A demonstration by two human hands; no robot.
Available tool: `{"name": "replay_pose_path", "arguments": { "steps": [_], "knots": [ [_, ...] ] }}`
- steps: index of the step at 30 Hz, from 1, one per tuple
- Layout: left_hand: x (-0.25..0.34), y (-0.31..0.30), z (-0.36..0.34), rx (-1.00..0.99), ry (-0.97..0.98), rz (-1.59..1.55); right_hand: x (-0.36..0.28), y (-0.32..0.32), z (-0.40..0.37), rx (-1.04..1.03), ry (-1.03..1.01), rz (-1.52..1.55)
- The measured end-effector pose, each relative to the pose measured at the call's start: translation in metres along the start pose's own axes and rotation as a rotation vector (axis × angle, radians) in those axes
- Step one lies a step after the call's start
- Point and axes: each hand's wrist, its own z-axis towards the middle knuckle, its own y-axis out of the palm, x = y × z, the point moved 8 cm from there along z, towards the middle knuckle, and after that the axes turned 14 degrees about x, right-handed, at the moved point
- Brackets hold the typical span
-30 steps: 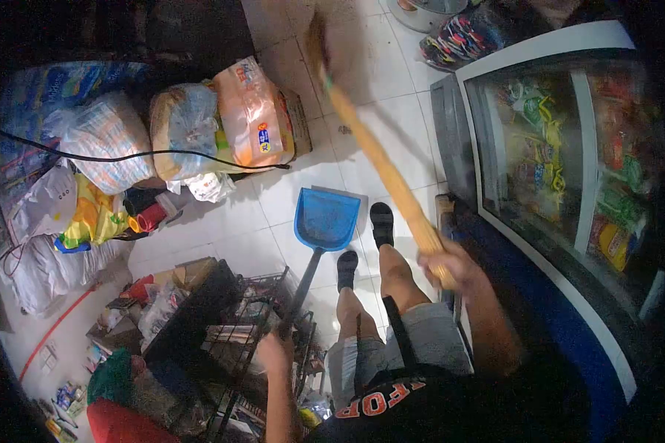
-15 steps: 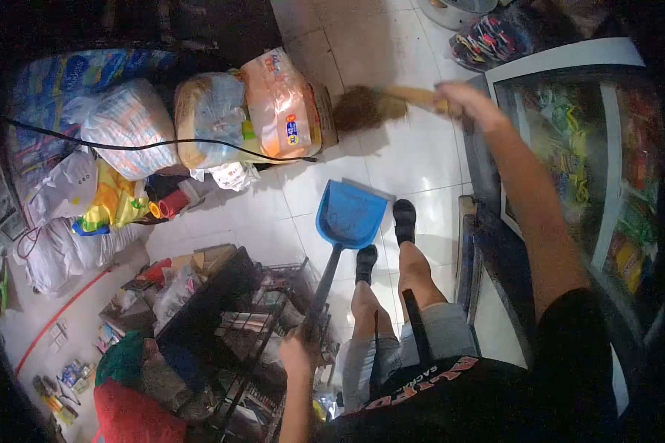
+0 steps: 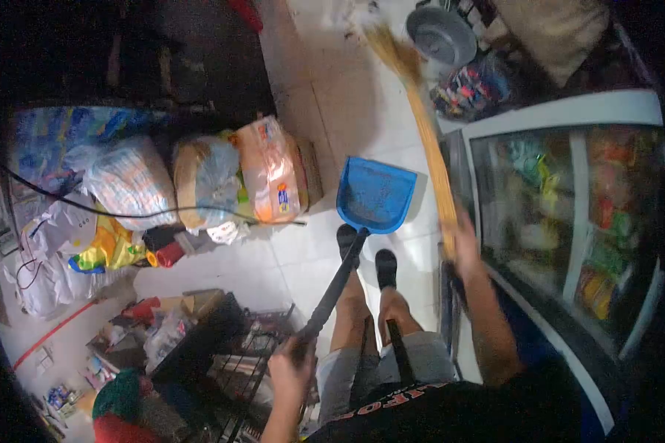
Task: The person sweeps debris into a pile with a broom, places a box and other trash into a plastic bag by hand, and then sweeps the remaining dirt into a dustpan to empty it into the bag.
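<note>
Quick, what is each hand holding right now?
Left hand: closed on the blue dustpan handle.
Right hand: closed on the broom stick.

The dustpan (image 3: 374, 193) lies ahead of the feet (image 3: 386, 266) — bags (image 3: 222, 177) to its left, broom (image 3: 423, 133) and cooler (image 3: 569, 221) to its right, wire rack (image 3: 251, 354) beside the legs.

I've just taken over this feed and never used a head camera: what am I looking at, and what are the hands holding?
There is no machine here: a person wears one camera on the head, looking forward and down, so you see their own arms and legs from above. The left hand grips the long black handle of a blue dustpan, its pan in front of the feet. The right hand holds a broom by its stick, bristles far ahead. A glass-fronted cooler stands on the right; bagged goods are piled on the tiled floor on the left.
</note>
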Motion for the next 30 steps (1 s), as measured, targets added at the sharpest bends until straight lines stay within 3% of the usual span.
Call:
{"name": "replay_pose_path", "arguments": {
  "steps": [1, 3, 4, 5, 7, 9, 10, 12, 13, 14, 15, 16, 17, 19, 20, 21, 23, 24, 26, 28, 30],
  "knots": [
    [0.011, -0.007, 0.011, 0.015, 0.010, -0.023, 0.008, -0.017, -0.030, 0.089, 0.113, 0.066],
    [0.011, -0.016, 0.032, 0.012, -0.280, -0.296, 0.029, -0.037, -0.078, 0.121, 0.179, 0.121],
    [0.009, -0.017, 0.040, 0.043, -0.255, -0.346, 0.031, -0.039, -0.105, 0.201, 0.313, 0.222],
    [0.018, -0.021, 0.050, 0.042, -0.357, -0.475, 0.032, -0.050, -0.110, 0.068, -0.030, -0.044],
    [0.006, -0.015, 0.069, 0.030, -0.430, -0.612, 0.009, -0.039, -0.110, -0.037, -0.387, -0.321],
    [0.010, -0.021, 0.099, 0.052, -0.416, -0.629, 0.067, -0.030, -0.111, 0.257, 0.810, 0.446],
    [0.012, -0.028, 0.110, 0.079, -0.430, -0.622, 0.081, -0.024, -0.092, 0.257, 0.808, 0.443],
    [0.029, -0.045, 0.136, 0.076, -0.489, -0.659, 0.097, 0.046, -0.041, -0.356, 0.828, 1.029],
    [0.033, -0.049, 0.148, 0.066, -0.549, -0.694, 0.092, 0.067, -0.013, -0.305, 0.630, 0.862],
    [0.031, -0.053, 0.165, 0.149, -0.396, -0.740, 0.045, 0.102, -0.004, -0.071, 0.686, 0.829],
    [0.037, -0.058, 0.179, 0.146, -0.393, -0.727, -0.007, 0.137, -0.001, 0.161, 0.727, 0.779],
    [0.043, -0.064, 0.190, 0.183, -0.422, -0.817, -0.050, 0.170, 0.007, 0.067, 0.521, 0.675],
    [0.047, -0.070, 0.200, 0.215, -0.458, -0.899, -0.020, 0.210, 0.057, -0.024, 0.649, 0.777],
    [0.061, -0.081, 0.224, 0.245, -0.400, -0.782, -0.095, 0.267, 0.076, 0.138, 0.680, 0.836],
    [0.068, -0.088, 0.234, 0.278, -0.404, -0.865, -0.101, 0.307, 0.120, -0.072, 0.556, 0.900],
    [0.079, -0.095, 0.245, 0.314, -0.408, -0.951, -0.115, 0.336, 0.156, -0.138, 0.419, 0.911],
    [0.102, -0.112, 0.269, 0.403, -0.309, -0.869, -0.185, 0.346, 0.147, -0.143, 0.381, 0.954],
    [0.105, -0.120, 0.276, 0.479, -0.288, -0.854, -0.185, 0.345, 0.160, -0.135, 0.386, 0.955],
    [0.110, -0.130, 0.288, 0.598, -0.269, -0.867, -0.192, 0.348, 0.175, -0.449, 0.371, 0.854],
    [0.107, -0.131, 0.297, 0.555, -0.313, -0.912, -0.172, 0.320, 0.162, -0.380, 0.590, 0.816],
    [0.117, -0.133, 0.306, 0.586, -0.340, -0.939, -0.165, 0.270, 0.125, -0.197, 0.479, 0.609]
  ]
}}
